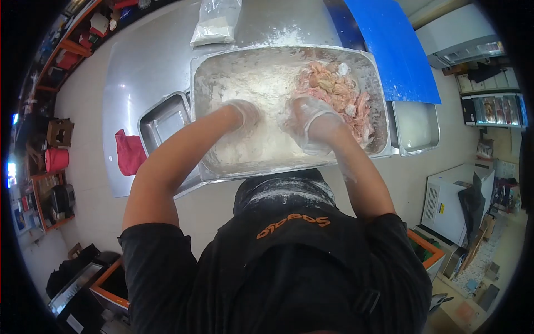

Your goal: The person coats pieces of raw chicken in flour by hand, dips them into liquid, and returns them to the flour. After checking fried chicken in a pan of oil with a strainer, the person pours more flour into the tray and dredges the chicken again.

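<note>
A large steel tray (289,171) in front of me holds white flour (245,86), with a pile of raw chicken pieces (328,83) on its right side. My left hand (245,114), in a clear plastic glove, reaches down into the flour left of the middle. Its fingers are hidden by the glove and the flour. Close to the left edge of the chicken, my right hand (306,119) is also in a clear glove, dusted white. Its fingers point down into the flour and do not show clearly, so whether either hand holds a piece cannot be seen.
A bag of white powder (216,25) stands behind the tray on the steel table (150,72). Left of it are a smaller steel pan (164,119) and a red cloth (129,151). A blue board (397,50) and a pan with whitish contents (417,128) lie right.
</note>
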Motion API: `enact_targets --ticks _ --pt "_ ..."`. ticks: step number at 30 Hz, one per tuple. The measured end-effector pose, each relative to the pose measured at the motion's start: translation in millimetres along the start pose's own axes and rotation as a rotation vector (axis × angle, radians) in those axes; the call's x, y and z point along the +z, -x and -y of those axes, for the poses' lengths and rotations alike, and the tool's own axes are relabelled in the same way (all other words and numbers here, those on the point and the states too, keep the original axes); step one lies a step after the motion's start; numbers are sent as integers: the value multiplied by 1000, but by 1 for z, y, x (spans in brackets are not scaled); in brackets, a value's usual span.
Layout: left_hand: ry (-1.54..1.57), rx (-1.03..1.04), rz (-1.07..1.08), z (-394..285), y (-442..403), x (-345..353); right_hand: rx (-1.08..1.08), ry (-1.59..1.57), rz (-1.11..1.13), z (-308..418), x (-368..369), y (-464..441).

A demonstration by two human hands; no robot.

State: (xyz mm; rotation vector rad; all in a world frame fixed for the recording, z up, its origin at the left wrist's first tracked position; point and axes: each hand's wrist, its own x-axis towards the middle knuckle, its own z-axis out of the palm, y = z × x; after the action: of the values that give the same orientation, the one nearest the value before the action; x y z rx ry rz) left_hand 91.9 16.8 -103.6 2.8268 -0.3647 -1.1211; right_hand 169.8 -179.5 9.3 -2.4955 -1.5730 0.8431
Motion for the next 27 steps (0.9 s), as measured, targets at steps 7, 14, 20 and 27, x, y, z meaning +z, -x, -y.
enact_targets --ticks 7,14,20,27 --pt "88 -15 33 2 -23 27 -50 -47 -128 -6 19 15" --pt "235 -433 -407 -2 53 -42 -32 -115 -181 -10 18 17" --pt "364 -671 -980 34 26 43 -5 -118 -144 -7 28 2" --pt "541 -944 -828 32 -3 51 -16 -186 -80 12 12 1"
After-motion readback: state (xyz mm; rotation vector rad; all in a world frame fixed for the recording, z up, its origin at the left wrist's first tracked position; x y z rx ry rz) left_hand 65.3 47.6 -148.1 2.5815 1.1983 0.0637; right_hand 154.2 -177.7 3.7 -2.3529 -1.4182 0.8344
